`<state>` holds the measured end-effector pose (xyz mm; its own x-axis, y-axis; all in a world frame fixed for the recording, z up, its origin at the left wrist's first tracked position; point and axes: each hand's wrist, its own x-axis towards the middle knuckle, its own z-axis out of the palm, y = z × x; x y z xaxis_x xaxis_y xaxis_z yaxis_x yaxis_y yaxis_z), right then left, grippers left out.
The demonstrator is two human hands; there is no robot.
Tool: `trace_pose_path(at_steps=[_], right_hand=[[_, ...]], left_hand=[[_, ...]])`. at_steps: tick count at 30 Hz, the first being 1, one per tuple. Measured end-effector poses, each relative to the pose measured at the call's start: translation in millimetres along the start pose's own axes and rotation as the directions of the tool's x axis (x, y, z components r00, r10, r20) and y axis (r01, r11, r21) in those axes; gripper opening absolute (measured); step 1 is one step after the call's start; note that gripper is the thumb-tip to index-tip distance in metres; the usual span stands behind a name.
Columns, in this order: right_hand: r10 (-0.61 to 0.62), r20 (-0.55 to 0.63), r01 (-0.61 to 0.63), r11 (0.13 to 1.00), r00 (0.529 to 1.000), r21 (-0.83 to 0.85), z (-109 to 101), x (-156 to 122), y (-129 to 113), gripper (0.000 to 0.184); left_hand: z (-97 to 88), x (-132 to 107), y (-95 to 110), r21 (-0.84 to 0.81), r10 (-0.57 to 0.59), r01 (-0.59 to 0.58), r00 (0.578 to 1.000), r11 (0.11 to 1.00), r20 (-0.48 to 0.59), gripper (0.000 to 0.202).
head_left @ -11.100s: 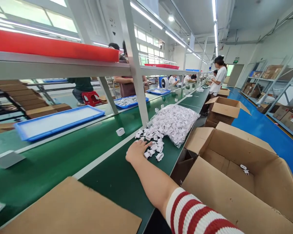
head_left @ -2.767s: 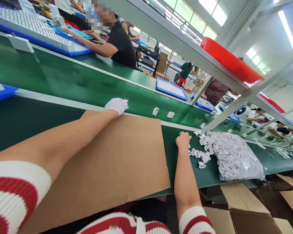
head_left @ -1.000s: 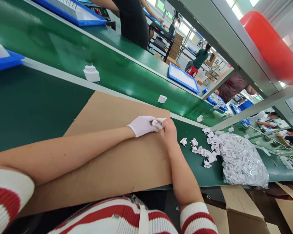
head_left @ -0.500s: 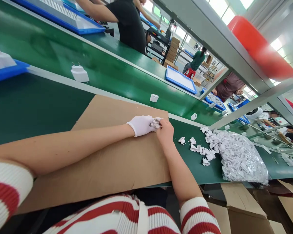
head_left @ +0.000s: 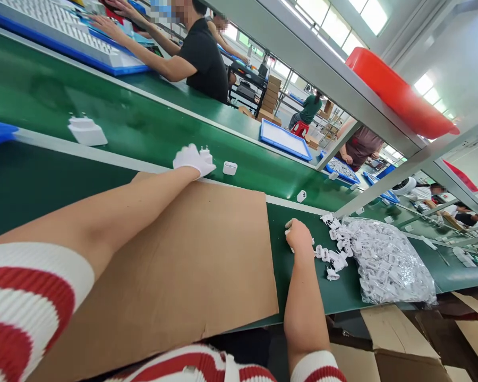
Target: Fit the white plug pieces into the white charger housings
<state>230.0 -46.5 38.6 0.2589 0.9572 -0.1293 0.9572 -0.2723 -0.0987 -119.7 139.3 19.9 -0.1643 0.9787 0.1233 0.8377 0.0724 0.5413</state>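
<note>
My left hand, in a white glove, reaches over the far edge of the brown cardboard sheet onto the green belt. Its fingers are closed round a white charger whose pins stick up. My bare right hand rests on the green table with its fingers curled over a small white plug part, at the near end of a scatter of loose plug parts. A clear bag full of the same parts lies just right of them.
More white chargers ride the belt, one at the left. A person in black works across it at a blue tray. Another blue tray and a red bin stand beyond. Open cardboard boxes sit low right.
My hands were together over the cardboard, working on one charger. Now the left hand has gone out to the belt with it and the right hand has gone right to the loose parts.
</note>
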Motion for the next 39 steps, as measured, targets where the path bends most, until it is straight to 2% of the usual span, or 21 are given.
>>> trace_pose_path(at_steps=[2, 4, 6, 9, 10, 12, 14, 15, 17, 18, 20, 22, 24, 25, 26, 28, 31, 32, 35, 37, 39], right_hand=[[-0.035, -0.084, 0.035, 0.999, 0.996, -0.005, -2.7, -4.0, 3.8, 0.028], [-0.054, -0.101, 0.051, 0.998, 0.993, -0.030, -8.0, -9.6, 15.0, 0.036], [-0.030, -0.007, 0.030, 0.999, 1.000, -0.030, -13.5, -13.1, 28.5, 0.050], [0.032, 0.176, -0.034, 0.999, 0.984, 0.009, -15.3, -9.3, 40.0, 0.044], [0.025, 0.186, -0.033, 0.999, 0.982, 0.043, -13.5, -5.9, 40.1, 0.041], [-0.041, 0.128, 0.017, 0.983, 0.991, 0.181, -7.3, 1.8, 35.3, 0.035], [-0.127, 0.039, 0.099, 0.901, 0.991, 0.423, 0.5, 8.4, 26.0, 0.032], [-0.169, 0.011, 0.135, 0.821, 0.986, 0.554, 4.2, 10.7, 20.4, 0.033], [-0.244, -0.026, 0.175, 0.615, 0.970, 0.769, 10.4, 13.2, 9.0, 0.041], [-0.265, -0.040, 0.177, 0.516, 0.963, 0.838, 12.9, 13.7, 3.7, 0.048], [-0.293, -0.036, 0.153, 0.386, 0.956, 0.910, 16.6, 13.9, -5.5, 0.058], [-0.314, 0.012, 0.100, 0.336, 0.949, 0.936, 19.8, 14.0, -12.7, 0.058], [-0.334, 0.051, 0.064, 0.325, 0.941, 0.943, 23.9, 14.9, -18.2, 0.051], [-0.339, 0.045, 0.071, 0.325, 0.940, 0.943, 26.5, 15.8, -20.6, 0.047], [-0.337, 0.022, 0.093, 0.323, 0.941, 0.942, 29.6, 16.9, -22.8, 0.043], [-0.316, -0.048, 0.154, 0.320, 0.948, 0.935, 36.6, 20.1, -26.9, 0.045], [-0.265, -0.103, 0.193, 0.340, 0.959, 0.921, 47.3, 25.3, -32.0, 0.062], [-0.252, -0.099, 0.187, 0.359, 0.963, 0.914, 50.1, 26.6, -33.4, 0.062], [-0.198, -0.088, 0.165, 0.416, 0.976, 0.895, 53.9, 26.7, -38.1, 0.042], [-0.148, -0.147, 0.192, 0.371, 0.978, 0.908, 52.4, 22.4, -43.6, 0.032], [-0.128, -0.257, 0.284, 0.290, 0.958, 0.914, 49.5, 14.9, -51.3, 0.030]], left_hand=[[3.1, -7.2, 8.7, -0.005, -0.047, 0.047, 0.987, 0.999, -0.156, 0.090], [9.0, -14.3, 21.4, 0.002, -0.007, 0.008, 0.974, 1.000, -0.226, 0.088], [17.6, -14.8, 33.5, 0.035, 0.055, -0.050, 0.984, 0.998, -0.168, 0.088], [33.9, 0.4, 43.4, 0.080, -0.022, 0.022, 1.000, 0.997, 0.002, 0.092], [38.8, 7.8, 44.7, 0.081, -0.058, 0.054, 0.997, 0.995, 0.052, 0.091], [45.3, 20.6, 46.5, 0.061, -0.102, 0.096, 0.988, 0.994, 0.119, 0.080], [45.7, 24.5, 49.9, 0.033, -0.087, 0.084, 0.990, 0.996, 0.113, 0.063], [44.1, 21.6, 52.6, 0.029, -0.051, 0.048, 0.993, 0.998, 0.108, 0.055], [39.3, 5.4, 59.3, 0.032, 0.101, -0.106, 0.985, 0.994, 0.141, 0.042], [37.0, -7.3, 62.5, 0.035, 0.198, -0.207, 0.964, 0.978, 0.177, 0.038], [33.4, -38.6, 66.4, 0.031, 0.378, -0.400, 0.888, 0.916, 0.262, 0.036], [31.0, -72.6, 65.2, 0.021, 0.502, -0.540, 0.794, 0.841, 0.343, 0.040], [28.9, -103.4, 59.8, -0.001, 0.564, -0.626, 0.701, 0.780, 0.436, 0.047], [28.2, -116.3, 56.3, -0.018, 0.579, -0.650, 0.663, 0.760, 0.474, 0.049], [27.8, -127.3, 52.8, -0.034, 0.583, -0.657, 0.644, 0.753, 0.495, 0.053], [29.4, -143.5, 46.9, -0.063, 0.577, -0.628, 0.664, 0.775, 0.476, 0.058], [37.8, -156.4, 42.3, -0.120, 0.545, -0.542, 0.758, 0.832, 0.357, 0.052], [41.4, -158.6, 41.7, -0.151, 0.525, -0.505, 0.786, 0.850, 0.327, 0.047], [50.3, -161.7, 41.9, -0.264, 0.408, -0.333, 0.854, 0.905, 0.322, 0.039], [52.7, -162.4, 43.1, -0.316, 0.333, -0.224, 0.873, 0.922, 0.356, 0.041], [52.6, -163.0, 44.7, -0.332, 0.293, -0.167, 0.880, 0.928, 0.374, 0.041]])
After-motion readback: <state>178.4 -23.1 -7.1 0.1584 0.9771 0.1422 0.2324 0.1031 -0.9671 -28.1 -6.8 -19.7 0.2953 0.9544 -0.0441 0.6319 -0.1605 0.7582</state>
